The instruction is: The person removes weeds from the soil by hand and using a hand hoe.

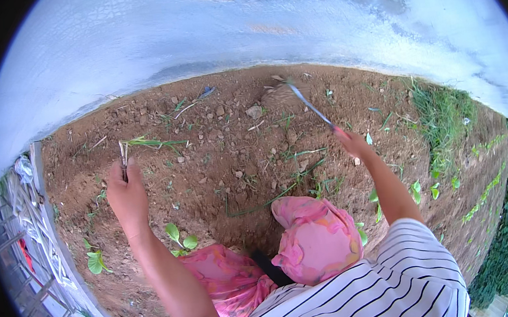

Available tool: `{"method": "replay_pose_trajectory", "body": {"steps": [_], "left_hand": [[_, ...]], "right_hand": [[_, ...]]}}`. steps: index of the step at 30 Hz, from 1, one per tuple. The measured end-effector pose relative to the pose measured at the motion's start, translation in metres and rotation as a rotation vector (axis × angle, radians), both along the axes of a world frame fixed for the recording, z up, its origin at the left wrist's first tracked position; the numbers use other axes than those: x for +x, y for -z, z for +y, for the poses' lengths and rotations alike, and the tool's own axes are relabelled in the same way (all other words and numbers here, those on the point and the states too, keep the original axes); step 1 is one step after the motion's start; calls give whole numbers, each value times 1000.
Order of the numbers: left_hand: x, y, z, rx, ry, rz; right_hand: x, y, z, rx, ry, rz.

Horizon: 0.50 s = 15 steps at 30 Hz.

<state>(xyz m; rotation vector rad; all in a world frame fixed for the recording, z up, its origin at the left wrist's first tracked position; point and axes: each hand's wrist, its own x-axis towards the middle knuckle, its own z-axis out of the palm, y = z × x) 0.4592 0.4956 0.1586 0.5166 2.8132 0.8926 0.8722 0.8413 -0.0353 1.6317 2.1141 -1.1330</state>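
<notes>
My left hand, at the left over the soil, pinches a small plant with a pale stalk and long thin green leaves, which looks like a green onion. Its leaves point off to the right. My right hand is closed round the red handle of a hand tool with a thin metal shaft. The shaft slants up and left to the soil near the wall. The tool's head is blurred there, and I cannot make out its shape. Loose soil lies around that end.
A pale wall bounds the brown soil at the far side. Grass grows at the right. Leafy seedlings stand near my knees, such as one seedling by my left forearm. Stones and cut green stalks are scattered about. A concrete edging runs along the left.
</notes>
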Motion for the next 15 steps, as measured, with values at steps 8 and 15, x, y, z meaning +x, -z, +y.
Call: {"method": "replay_pose_trajectory", "body": {"steps": [8,15], "left_hand": [[11,-8,-8,5,-41,-26],[10,5,8,-3,53,-114]], "right_hand": [[154,-49,-14,-15,622,141],[85,44,53,-70,900,345]]}}
